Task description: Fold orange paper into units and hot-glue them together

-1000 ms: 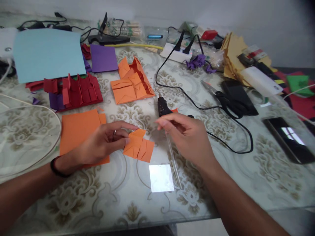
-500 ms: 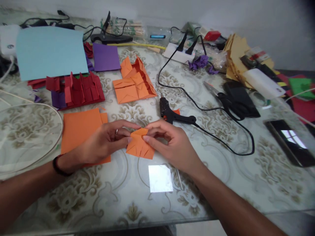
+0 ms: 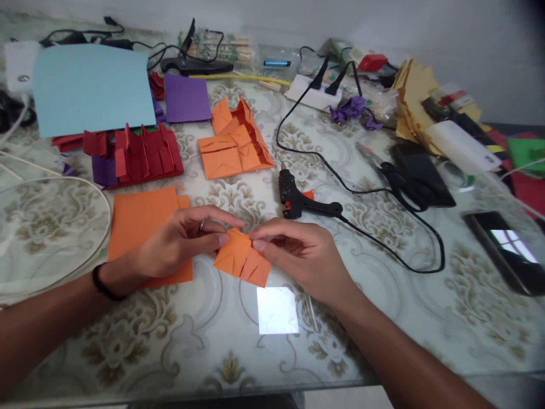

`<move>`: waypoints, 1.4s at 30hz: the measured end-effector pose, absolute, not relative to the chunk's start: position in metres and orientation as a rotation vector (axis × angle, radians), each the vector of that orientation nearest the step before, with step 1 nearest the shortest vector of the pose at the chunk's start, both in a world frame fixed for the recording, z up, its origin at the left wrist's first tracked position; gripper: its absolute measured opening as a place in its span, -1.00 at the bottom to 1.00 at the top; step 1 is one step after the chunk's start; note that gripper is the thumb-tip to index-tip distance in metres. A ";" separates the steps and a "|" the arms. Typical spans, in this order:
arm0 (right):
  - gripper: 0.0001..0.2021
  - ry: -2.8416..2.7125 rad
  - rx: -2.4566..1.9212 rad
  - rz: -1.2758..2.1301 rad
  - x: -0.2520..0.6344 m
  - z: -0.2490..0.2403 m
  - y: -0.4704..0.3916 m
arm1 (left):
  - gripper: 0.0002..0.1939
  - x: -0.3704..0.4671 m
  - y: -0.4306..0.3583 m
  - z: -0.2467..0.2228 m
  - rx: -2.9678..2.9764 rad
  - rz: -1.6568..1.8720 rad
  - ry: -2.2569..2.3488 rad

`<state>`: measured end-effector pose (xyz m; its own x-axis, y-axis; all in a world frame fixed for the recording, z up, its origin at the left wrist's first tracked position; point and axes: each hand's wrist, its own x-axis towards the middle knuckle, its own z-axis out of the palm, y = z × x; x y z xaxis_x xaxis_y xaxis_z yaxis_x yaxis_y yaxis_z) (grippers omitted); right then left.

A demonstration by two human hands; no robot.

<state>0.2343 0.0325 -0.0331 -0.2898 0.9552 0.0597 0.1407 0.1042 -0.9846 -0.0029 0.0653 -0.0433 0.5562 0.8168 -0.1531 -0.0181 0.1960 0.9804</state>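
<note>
A small folded orange paper (image 3: 243,257) is held between my two hands above the patterned table. My left hand (image 3: 183,241) pinches its upper left edge with thumb and fingers, the index finger stretched over the top. My right hand (image 3: 300,253) grips the upper right edge between thumb and fingertips. Creases and a slit run through the paper's lower half. Flat orange sheets (image 3: 140,218) lie partly under my left hand and wrist. Farther back sits a group of folded orange paper pieces (image 3: 234,147). The fingertips behind the paper are partly hidden.
A black glue gun (image 3: 304,199) lies beyond my right hand, its cord looping right. Scissors (image 3: 395,182) and a phone (image 3: 506,250) are at the right. Folded red paper (image 3: 147,153), a purple sheet (image 3: 187,97) and a light blue sheet (image 3: 91,88) lie at the back left.
The folded orange paper has tilted, its right side lower, and its top flap looks flatter. My right hand has moved slightly down. The view has shifted a little.
</note>
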 end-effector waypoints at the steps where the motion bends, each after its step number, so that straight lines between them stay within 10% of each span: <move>1: -0.90 -1.577 -1.112 1.287 0.235 -0.033 0.032 | -0.84 -0.003 0.065 -0.042 1.255 0.685 0.819; 42: -0.88 -1.672 -1.129 1.337 0.230 -0.029 0.030 | -0.93 0.002 0.066 -0.039 1.265 0.658 0.793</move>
<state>0.2297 0.0301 -0.0287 -0.3702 0.9290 0.0050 0.1995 0.0847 -0.9762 0.0017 0.0657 -0.0389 0.5771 0.8021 -0.1538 -0.0029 0.1903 0.9817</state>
